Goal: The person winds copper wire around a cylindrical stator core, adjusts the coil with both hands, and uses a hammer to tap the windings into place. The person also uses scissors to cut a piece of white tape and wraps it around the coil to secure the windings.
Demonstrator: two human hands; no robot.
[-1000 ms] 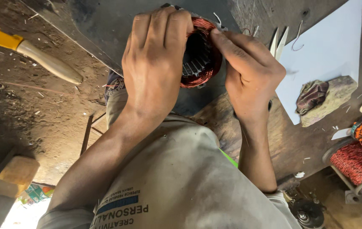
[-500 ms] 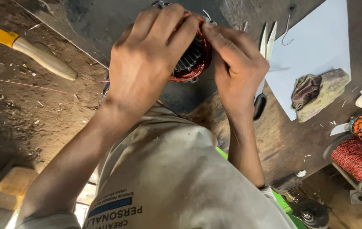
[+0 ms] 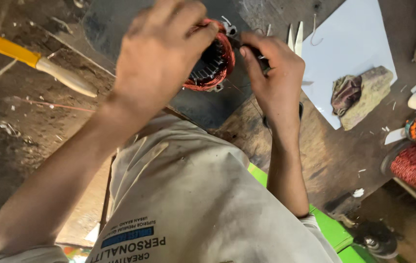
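The left hand is wrapped tight around a round metal motor part wound with red copper wire, up at 12 o'clock over the dark bench. The right hand, at 1 o'clock, pinches a thin dark tool beside it. The part looks heavy and hard, but its thin wires could bend or snap, so hold the metal outside.
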